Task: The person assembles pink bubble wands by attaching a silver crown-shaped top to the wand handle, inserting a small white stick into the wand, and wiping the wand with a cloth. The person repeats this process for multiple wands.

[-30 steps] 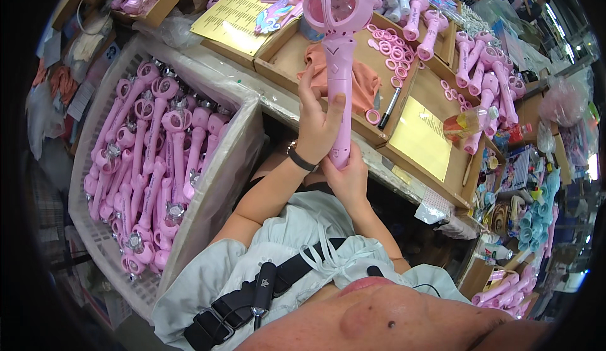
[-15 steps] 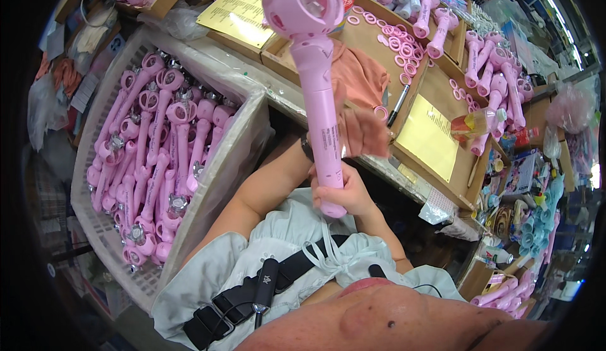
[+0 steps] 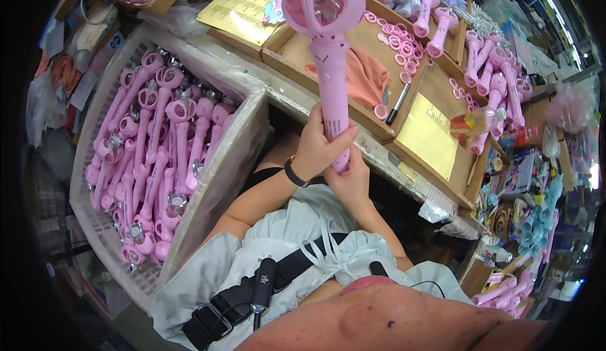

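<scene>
I hold a pink toy wand (image 3: 332,76) upright in front of me with both hands. Its ring-shaped head has a clear, round piece in the middle, and the top runs up near the picture's upper edge. My left hand (image 3: 320,141), with a black band on the wrist, is wrapped round the lower handle. Just below, my right hand (image 3: 351,175) closes on the handle's bottom end. Behind the wand, a crumpled orange cloth (image 3: 363,76) lies in a cardboard tray, touched by neither hand.
At my left stands a white plastic basket (image 3: 257,108) packed with similar pink wands (image 3: 154,136). Pink rings (image 3: 404,48), a black pen (image 3: 398,103) and a yellow sheet (image 3: 429,137) lie in the trays ahead. More wands (image 3: 495,67) and a bottle (image 3: 476,124) are farther right.
My left hand, blurred behind the wand near the orange cloth before, now grips the handle. The wand has shifted slightly right, and its lower end is farther from me.
</scene>
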### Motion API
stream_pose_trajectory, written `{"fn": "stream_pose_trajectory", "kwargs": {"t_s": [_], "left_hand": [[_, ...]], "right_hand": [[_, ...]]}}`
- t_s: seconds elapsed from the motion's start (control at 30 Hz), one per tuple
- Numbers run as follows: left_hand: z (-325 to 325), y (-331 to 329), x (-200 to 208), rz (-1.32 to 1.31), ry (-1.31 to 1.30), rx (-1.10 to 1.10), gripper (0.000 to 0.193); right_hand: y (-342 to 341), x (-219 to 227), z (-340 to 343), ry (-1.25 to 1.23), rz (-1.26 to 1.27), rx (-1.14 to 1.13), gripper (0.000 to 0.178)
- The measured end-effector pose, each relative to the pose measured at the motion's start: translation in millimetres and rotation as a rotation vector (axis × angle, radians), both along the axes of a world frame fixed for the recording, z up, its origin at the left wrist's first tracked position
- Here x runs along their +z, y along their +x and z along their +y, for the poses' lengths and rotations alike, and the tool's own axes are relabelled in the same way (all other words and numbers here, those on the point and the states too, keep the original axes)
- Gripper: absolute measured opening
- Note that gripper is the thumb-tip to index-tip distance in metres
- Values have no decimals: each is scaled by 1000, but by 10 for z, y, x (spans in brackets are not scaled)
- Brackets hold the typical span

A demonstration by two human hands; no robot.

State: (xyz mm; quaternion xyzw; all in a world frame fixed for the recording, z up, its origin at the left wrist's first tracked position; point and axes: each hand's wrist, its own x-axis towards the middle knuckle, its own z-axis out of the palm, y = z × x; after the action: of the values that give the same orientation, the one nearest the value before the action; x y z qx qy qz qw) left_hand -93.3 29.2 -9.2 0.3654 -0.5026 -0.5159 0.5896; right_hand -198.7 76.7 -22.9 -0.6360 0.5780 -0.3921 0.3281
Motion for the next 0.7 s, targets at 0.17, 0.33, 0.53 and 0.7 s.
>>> {"fn": "stream_pose_trajectory", "kwargs": {"t_s": [0.17,0.33,0.53,0.7], "left_hand": [[-166,219,140,429,185,-209,45],[-189,212,243,414,176,-110,37],[-185,232,137,506,247,-145,32],[-209,276,126,435,283,-218,44]], "right_hand": [[32,-31,128,107,-206,146,45],[19,-132,175,110,-214,135,46],[12,-243,209,138,-249,146,45],[-68,-296,238,162,-276,194,45]]}}
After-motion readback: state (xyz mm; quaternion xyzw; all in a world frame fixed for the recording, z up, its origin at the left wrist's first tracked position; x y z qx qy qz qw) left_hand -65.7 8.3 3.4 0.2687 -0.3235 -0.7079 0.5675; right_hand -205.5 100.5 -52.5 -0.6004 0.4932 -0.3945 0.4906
